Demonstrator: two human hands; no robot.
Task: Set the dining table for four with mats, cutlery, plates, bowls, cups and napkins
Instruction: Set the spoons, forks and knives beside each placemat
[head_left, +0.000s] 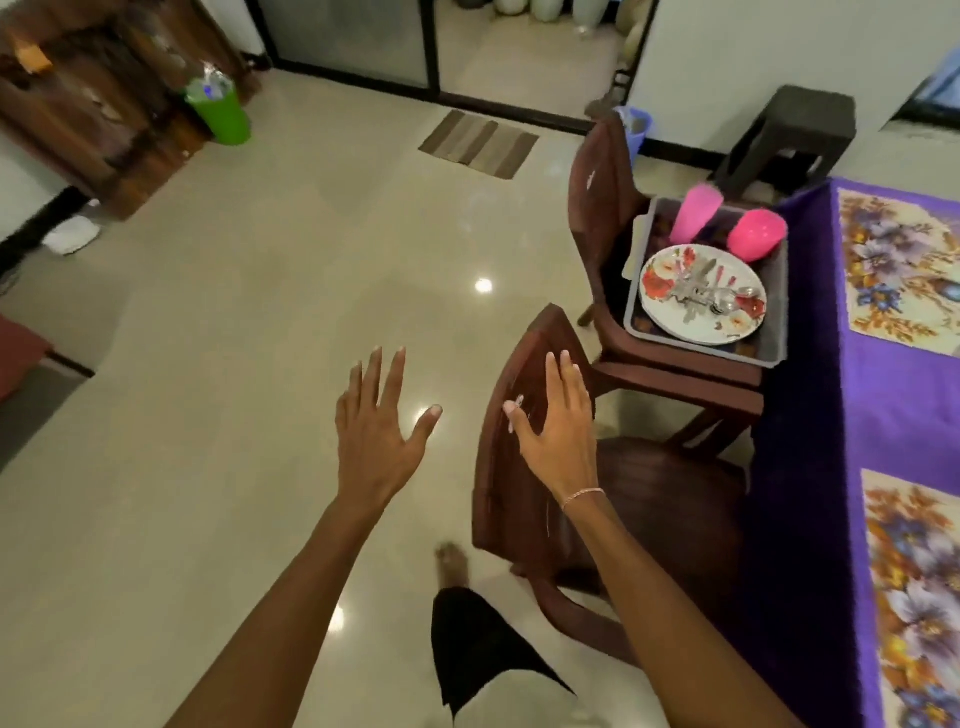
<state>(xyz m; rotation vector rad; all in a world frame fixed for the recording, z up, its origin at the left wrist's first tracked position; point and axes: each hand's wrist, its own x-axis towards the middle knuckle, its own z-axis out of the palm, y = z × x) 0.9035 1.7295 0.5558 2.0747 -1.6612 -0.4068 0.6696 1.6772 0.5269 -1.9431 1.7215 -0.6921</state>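
The grey tray sits on the seat of the far chair; every place here is told from that tray. Inside it lies a floral plate with a heap of cutlery on top; behind the plate, at the tray's far end, stand the tall pale cup and, to its right, the bright pink cup. Just right of the tray runs the table under a purple cloth; the far mat lies on it level with the tray, and the near mat lies well nearer the person.

In front of the tray stands the near chair, its back turned to the person. The right hand is over that backrest, fingers straight and thumb out, holding nothing (whether the palm touches the wood cannot be told); a thin bracelet circles its wrist. Further left of the tray, over the floor, the left hand is spread wide, fingers apart, and holds nothing.

Just beyond the tray stands a dark stool; beyond it and to the left a striped doormat lies by the glass door; far to the tray's left stands a green bin.
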